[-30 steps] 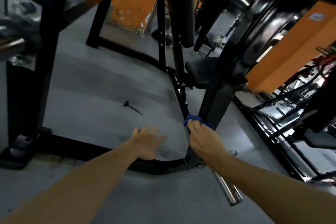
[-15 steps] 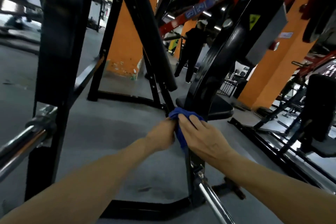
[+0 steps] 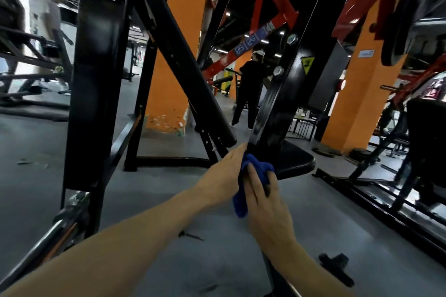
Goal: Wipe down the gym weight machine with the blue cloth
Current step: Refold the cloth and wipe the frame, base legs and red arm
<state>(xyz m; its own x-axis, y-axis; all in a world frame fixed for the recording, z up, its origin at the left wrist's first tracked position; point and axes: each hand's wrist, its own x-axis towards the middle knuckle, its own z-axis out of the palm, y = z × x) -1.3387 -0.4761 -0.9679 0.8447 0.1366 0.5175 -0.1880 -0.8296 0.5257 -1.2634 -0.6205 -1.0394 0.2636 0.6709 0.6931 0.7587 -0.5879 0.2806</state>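
The weight machine's black slanted upright [image 3: 282,94] rises from the centre toward the upper right, with a black seat pad [image 3: 295,159] behind it. A blue cloth [image 3: 253,171] is wrapped around this upright just below the seat. My right hand [image 3: 263,198] presses the cloth against the post with its fingers laid over it. On the post's left side my left hand [image 3: 224,176] holds the cloth's other side, fingers pointing up along the metal. A tail of cloth hangs between the two hands.
A wide black frame post [image 3: 96,75] and a chrome bar [image 3: 38,246] stand at left. A diagonal padded bar [image 3: 193,75] crosses the middle. Orange pillars [image 3: 362,94], red machines and a person in black [image 3: 248,89] are behind. Small black parts [image 3: 337,267] lie on the grey floor.
Both hands slid the cloth up the post from its base near the floor to just under the seat. My left hand came off the floor side and joined the cloth.
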